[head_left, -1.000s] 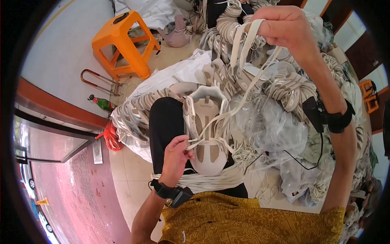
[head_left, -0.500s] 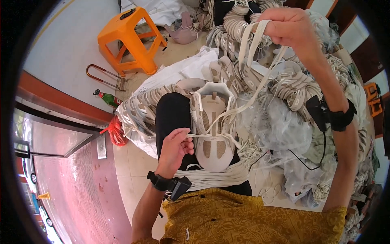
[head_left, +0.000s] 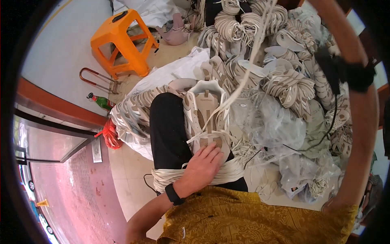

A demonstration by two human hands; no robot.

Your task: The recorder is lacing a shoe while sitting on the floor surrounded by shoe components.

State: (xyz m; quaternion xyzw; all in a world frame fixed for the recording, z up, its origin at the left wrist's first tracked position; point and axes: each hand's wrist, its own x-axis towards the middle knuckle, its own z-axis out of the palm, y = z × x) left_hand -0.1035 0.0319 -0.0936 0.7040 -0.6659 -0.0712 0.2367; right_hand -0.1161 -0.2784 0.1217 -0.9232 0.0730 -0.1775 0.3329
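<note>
A beige and white shoe upper (head_left: 203, 106) rests on my lap against a black-clad leg (head_left: 166, 130), toe towards me. My left hand (head_left: 203, 166) lies over its toe with the fingers stretched out and no lace in them. One cream shoelace (head_left: 245, 79) runs taut from the eyelets up past the top edge, towards my raised right arm (head_left: 361, 118); my right hand is beyond the picture. A short lace end sticks out at the left of the lower eyelets. Beneath my left hand, a bundle of cream laces (head_left: 231, 175) lies across my thighs.
Stacks of similar uppers (head_left: 288, 87) and crumpled clear plastic bags (head_left: 280, 126) lie to the right. More uppers (head_left: 130, 112) sit on white sheeting at the left. Farther off are an orange stool (head_left: 118, 40), a green bottle (head_left: 100, 101) and a red bag (head_left: 109, 135).
My left hand has let go of the short lace end and moved right onto the toe. My right hand has risen out of the picture, drawing the long lace upward.
</note>
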